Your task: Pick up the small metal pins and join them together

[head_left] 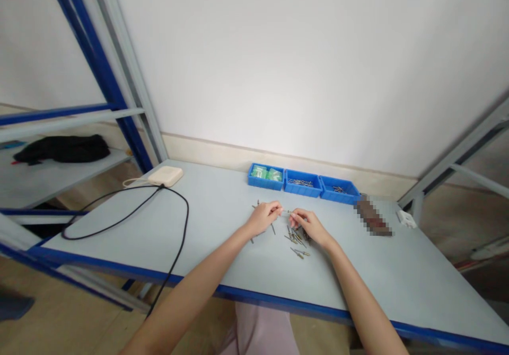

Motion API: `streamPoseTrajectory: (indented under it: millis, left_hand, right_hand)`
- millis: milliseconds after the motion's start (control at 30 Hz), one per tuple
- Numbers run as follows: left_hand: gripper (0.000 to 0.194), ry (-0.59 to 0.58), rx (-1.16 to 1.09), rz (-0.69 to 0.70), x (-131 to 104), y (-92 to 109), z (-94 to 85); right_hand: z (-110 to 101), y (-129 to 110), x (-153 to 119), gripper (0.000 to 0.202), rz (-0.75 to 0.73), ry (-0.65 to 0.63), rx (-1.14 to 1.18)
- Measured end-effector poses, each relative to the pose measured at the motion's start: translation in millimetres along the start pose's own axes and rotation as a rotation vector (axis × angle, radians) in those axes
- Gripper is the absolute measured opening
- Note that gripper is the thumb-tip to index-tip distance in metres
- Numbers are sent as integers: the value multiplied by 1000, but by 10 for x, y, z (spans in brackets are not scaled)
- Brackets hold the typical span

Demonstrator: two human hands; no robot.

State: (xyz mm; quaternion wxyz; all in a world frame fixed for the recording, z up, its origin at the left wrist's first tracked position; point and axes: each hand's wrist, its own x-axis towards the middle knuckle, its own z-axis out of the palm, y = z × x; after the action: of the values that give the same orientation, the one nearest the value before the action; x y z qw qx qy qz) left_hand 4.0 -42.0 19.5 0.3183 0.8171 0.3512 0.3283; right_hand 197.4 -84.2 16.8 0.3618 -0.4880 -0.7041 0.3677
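- table [214,212]: grey top, blue front edge; it carries all items below.
- black cable [187,222]: loops over the left part of the table and hangs past the front edge.
- three blue bins: in a row near the wall, beyond the hands; the left bin [265,184] contains green-and-white packets, the middle bin [303,189] and right bin [339,197] thin metal pieces.
- white box [166,176]: rear left, beside the cable.
- left hand [267,215]: pinches one end of the thin part.
- right hand [308,224]: fingertips grip the other end; the hand partly covers the loose parts [299,254].
- thin part [285,211]: located between both hands, above the table; long axis roughly level, left to right; slim, straight, metallic; its ends are hidden by fingers.
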Motion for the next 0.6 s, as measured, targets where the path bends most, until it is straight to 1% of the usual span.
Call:
streamPoseTrajectory:
  millis: [67, 133, 300, 433, 600]
  left_hand:
    - [29, -5, 1, 1, 2, 13, -2]
    - [28, -9, -9, -3, 4, 30, -4]
    - [25, -2, -35, -47, -7, 81, -13]
    - [24, -13, -86, -107, -22, 86, -26]
    - [24, -9, -70, -92, -34, 86, -46]
  right_hand:
    - [27, -2, -5, 38, 20, -31, 28]
    - [46, -8, -14, 41, 25, -35, 40]
    - [62, 11, -10, 49, -5, 19, -7]
    - [69, 4, 2, 45, -43, 6, -89]
    - [82, -44, 4, 40, -55, 61, -186]
